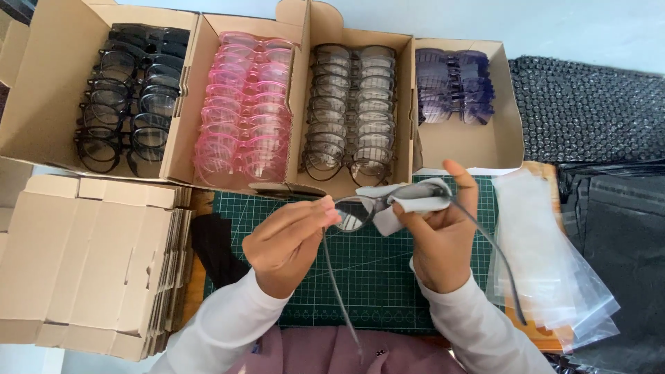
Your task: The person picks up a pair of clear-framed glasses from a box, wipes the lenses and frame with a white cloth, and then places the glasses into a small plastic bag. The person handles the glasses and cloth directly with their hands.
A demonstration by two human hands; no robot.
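A pair of grey-framed glasses (357,210) is held over the green cutting mat (374,277), its temple arms open and pointing toward me. My left hand (287,239) pinches the left rim of the frame. My right hand (443,232) presses a white cleaning cloth (415,201) around the right lens, thumb raised beside it. Both sleeves are white.
Four open cardboard boxes stand behind the mat with black glasses (128,97), pink glasses (242,104), grey glasses (350,104) and purple glasses (454,86). Flat folded cartons (90,256) are stacked at left. Clear plastic bags (547,256) lie at right, black bubble wrap (589,111) beyond them.
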